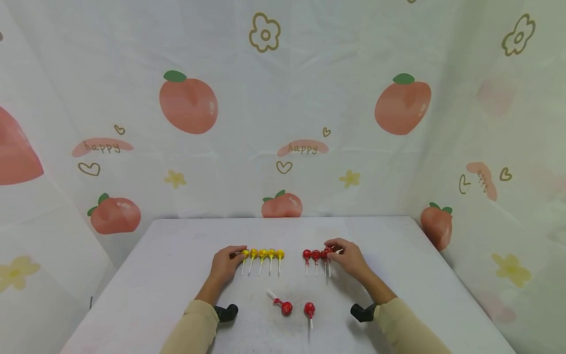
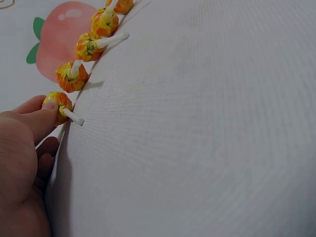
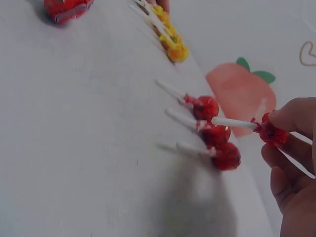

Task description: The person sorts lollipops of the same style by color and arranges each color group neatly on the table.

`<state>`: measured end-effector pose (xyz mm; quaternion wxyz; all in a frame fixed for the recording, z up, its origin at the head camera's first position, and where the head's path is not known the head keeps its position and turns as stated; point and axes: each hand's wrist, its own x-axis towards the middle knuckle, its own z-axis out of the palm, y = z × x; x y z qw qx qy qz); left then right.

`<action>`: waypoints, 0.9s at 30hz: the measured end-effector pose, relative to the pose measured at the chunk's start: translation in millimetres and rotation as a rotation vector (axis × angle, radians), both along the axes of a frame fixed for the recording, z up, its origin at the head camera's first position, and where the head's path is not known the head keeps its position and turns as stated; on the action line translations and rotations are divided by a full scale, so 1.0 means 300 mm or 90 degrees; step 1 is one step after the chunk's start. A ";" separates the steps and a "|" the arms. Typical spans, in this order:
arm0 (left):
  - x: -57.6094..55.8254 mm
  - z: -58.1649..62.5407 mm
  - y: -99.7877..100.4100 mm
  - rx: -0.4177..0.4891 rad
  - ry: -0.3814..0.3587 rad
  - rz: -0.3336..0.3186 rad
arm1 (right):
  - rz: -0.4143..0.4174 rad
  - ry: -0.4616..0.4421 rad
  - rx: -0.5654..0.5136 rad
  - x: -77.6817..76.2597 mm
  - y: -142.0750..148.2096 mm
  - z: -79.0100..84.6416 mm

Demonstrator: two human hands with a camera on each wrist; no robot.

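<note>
My left hand pinches the head of the leftmost yellow lollipop, thumb on its wrapper, its white stick pointing toward me. That lollipop ends a row of several yellow lollipops standing side by side. To the right, my right hand pinches a red lollipop by its head between thumb and fingers. In the right wrist view this lollipop shows above three red lollipops lined up on the table, their sticks also toward me.
Nearer to me lie two more red lollipops, one slanted with its stick to the upper left and one with its stick toward me. The white table meets a fruit-printed curtain at its back edge.
</note>
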<state>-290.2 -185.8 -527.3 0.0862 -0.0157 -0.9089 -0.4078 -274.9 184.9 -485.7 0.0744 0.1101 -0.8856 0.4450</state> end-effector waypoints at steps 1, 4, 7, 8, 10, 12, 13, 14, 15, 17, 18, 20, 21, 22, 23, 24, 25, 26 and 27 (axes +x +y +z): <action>0.000 0.000 -0.001 0.000 0.000 0.000 | -0.008 -0.007 0.001 -0.005 0.005 -0.006; 0.000 0.001 0.001 -0.002 -0.001 0.002 | -0.025 -0.024 -0.003 -0.016 0.022 -0.021; -0.001 0.002 0.003 -0.002 -0.004 0.005 | -0.034 -0.033 -0.006 -0.027 0.039 -0.039; -0.001 0.003 0.004 -0.002 -0.005 0.007 | -0.037 -0.038 -0.009 -0.029 0.044 -0.043; -0.002 0.002 0.004 -0.002 -0.005 0.007 | -0.044 -0.050 -0.011 -0.034 0.051 -0.053; -0.002 0.002 0.003 -0.002 -0.005 0.008 | -0.047 -0.058 -0.012 -0.037 0.056 -0.063; -0.001 0.003 0.003 -0.001 -0.005 0.008 | -0.050 -0.063 -0.013 -0.039 0.058 -0.068; -0.001 0.002 0.003 -0.001 -0.005 0.008 | -0.053 -0.067 -0.013 -0.041 0.059 -0.073; -0.001 0.003 0.003 -0.001 -0.005 0.007 | -0.056 -0.070 -0.012 -0.043 0.060 -0.078; 0.000 0.004 0.003 0.000 -0.003 0.006 | -0.060 -0.072 -0.007 -0.047 0.060 -0.087; 0.000 0.004 0.003 0.000 -0.002 0.005 | -0.063 -0.075 -0.006 -0.049 0.059 -0.090; 0.000 0.004 0.003 0.002 0.001 0.003 | -0.068 -0.081 -0.007 -0.053 0.058 -0.096; 0.000 0.005 0.003 0.004 0.001 0.002 | -0.067 -0.081 -0.008 -0.055 0.058 -0.099; 0.000 0.004 0.003 0.004 0.001 0.002 | -0.067 -0.082 -0.009 -0.056 0.058 -0.100; -0.001 0.004 0.003 0.005 0.000 0.002 | -0.068 -0.082 -0.010 -0.057 0.057 -0.102; -0.001 0.003 0.003 0.006 0.000 0.002 | -0.068 -0.082 -0.012 -0.059 0.056 -0.103; -0.001 0.002 0.002 0.004 -0.001 0.003 | -0.067 -0.079 -0.010 -0.060 0.056 -0.105; -0.001 0.002 0.001 0.003 -0.001 0.003 | -0.068 -0.079 -0.008 -0.061 0.056 -0.107; -0.002 0.002 0.001 0.002 0.000 0.004 | -0.068 -0.077 -0.005 -0.062 0.056 -0.109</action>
